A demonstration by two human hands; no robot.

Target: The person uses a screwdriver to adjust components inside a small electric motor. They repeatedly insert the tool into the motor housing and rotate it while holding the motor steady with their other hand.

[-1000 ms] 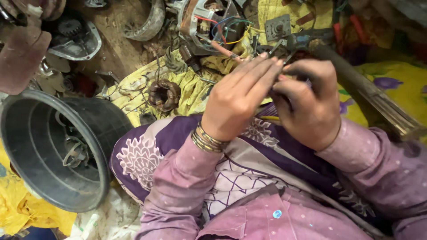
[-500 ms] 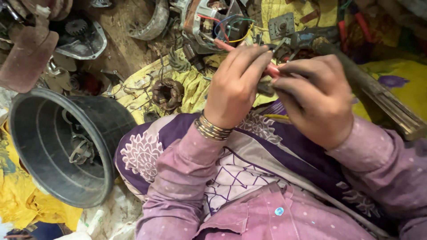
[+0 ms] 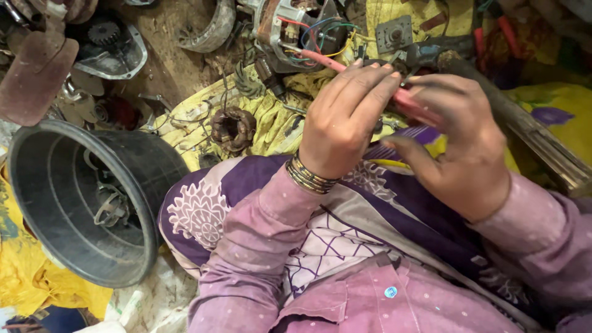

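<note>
Both hands have shifted slightly right. Black tub [image 3: 37,185] sits far left; copper coil [image 3: 233,128] lies beside it; left hand [image 3: 345,120] and right hand [image 3: 459,148] pinch red-handled pliers [image 3: 404,98], fingers pressed together, above the lap.

The floor [image 3: 166,74] is bare brown dirt, strewn with greasy metal scrap. A crumpled yellow cloth [image 3: 271,120] is spread over it, carrying a copper-wound coil [image 3: 233,128]. To one side a large black plastic tub [image 3: 132,163] lies tilted, wire scrap inside it. A grey metal motor cover [image 3: 114,52] and a curved metal band [image 3: 213,28] lie farther off. Light is soft and even.
</note>
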